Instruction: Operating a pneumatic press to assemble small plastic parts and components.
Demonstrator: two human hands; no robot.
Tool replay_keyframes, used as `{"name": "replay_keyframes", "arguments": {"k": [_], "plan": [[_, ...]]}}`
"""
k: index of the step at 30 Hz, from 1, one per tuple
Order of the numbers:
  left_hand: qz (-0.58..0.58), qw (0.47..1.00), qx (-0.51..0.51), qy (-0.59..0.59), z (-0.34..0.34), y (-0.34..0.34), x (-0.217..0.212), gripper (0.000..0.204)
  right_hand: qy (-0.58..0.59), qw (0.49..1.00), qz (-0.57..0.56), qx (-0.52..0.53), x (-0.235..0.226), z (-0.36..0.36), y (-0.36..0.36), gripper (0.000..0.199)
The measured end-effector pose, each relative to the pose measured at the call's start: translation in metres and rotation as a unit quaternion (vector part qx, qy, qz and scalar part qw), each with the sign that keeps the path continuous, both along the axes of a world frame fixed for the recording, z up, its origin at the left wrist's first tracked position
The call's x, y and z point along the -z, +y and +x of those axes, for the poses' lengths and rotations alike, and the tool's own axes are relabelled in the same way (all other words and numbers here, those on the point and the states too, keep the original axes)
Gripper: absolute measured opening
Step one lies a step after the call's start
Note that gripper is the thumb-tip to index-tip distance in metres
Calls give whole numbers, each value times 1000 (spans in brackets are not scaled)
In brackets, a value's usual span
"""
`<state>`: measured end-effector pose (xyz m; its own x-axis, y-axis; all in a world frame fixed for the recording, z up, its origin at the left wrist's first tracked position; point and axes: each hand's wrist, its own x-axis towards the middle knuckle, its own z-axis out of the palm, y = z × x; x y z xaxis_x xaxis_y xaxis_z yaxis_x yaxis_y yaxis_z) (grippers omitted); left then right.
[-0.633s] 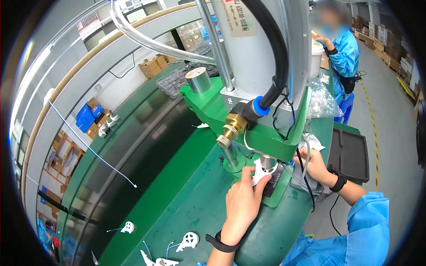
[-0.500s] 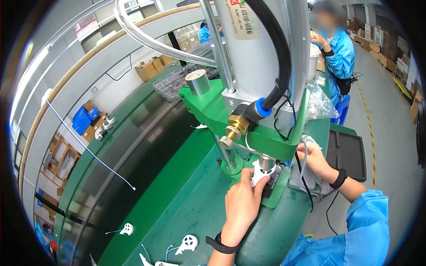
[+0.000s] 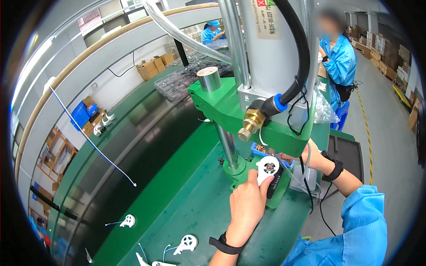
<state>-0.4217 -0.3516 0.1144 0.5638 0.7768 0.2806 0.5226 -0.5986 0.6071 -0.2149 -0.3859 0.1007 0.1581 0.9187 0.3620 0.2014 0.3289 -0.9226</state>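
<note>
My left hand (image 3: 245, 204) pinches a white plastic housing (image 3: 262, 176) with a round, spoked end and a dark centre. The housing is held over the base plate (image 3: 278, 195) of a green bench press (image 3: 266, 119). My right hand (image 3: 313, 156) reaches in behind a black cable and a clear hose, under the right side of the press head. Its fingertips are hidden, close to a blue tray (image 3: 290, 164) of small brass-coloured pieces. Whether they hold a piece does not show.
More white parts with thin wires lie on the green bench, one round (image 3: 186, 244) and another (image 3: 128, 221) on the conveyor belt. A black tray (image 3: 345, 153) stands to the right. A co-worker in blue (image 3: 339, 62) is beyond the press. A blue-white wire (image 3: 95, 139) hangs at left.
The press ram, down at the white housing earlier, no longer shows there, and the housing's round face is now exposed. My right hand has reached farther behind the hose, toward the blue tray.
</note>
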Motion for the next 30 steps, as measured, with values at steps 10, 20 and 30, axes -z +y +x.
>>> {"name": "replay_keyframes", "arguments": {"k": [10,20,30], "plan": [[16,1000,15,6,-1,2,0,36,-150,977,-51,-140,-23,-11,22,22],[-19,1000,11,6,1,2,0,36,-184,970,-29,-155,-17,-7,25,22],[-33,999,10,0,-2,0,-4,37,-252,961,-40,-108,-25,-12,18,16]]}}
